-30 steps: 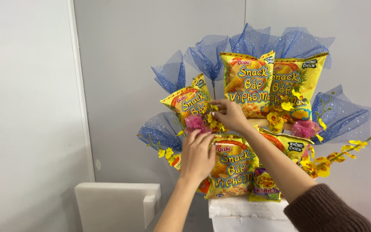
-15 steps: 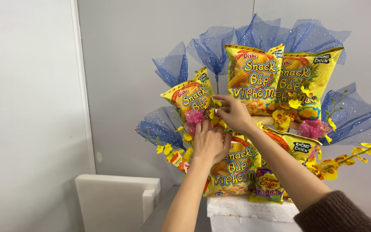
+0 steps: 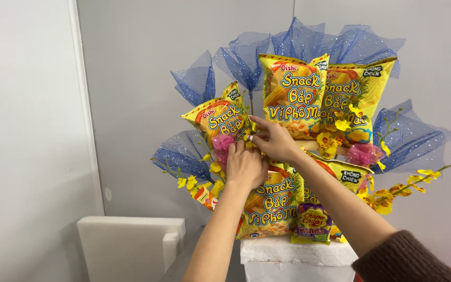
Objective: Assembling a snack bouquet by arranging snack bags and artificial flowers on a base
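A bouquet of yellow snack bags (image 3: 293,94) stands before me, trimmed with blue glittery mesh (image 3: 241,60), yellow artificial flowers (image 3: 335,140) and pink mesh puffs (image 3: 222,142). My left hand (image 3: 244,166) presses into the middle of the bouquet, just below the left pink puff, its fingers curled among the flowers. My right hand (image 3: 271,138) pinches a small yellow flower sprig next to the tilted left bag (image 3: 220,119). What the left hand grips is hidden.
The bouquet sits on a white foam block (image 3: 298,256). A purple lollipop bag (image 3: 313,223) hangs at its lower front. A yellow flower branch (image 3: 418,180) juts out to the right. A white foam piece (image 3: 131,245) stands lower left against grey walls.
Both hands have stayed in the bouquet's middle; the left hand has risen slightly towards the pink puff. The view has shifted a little.
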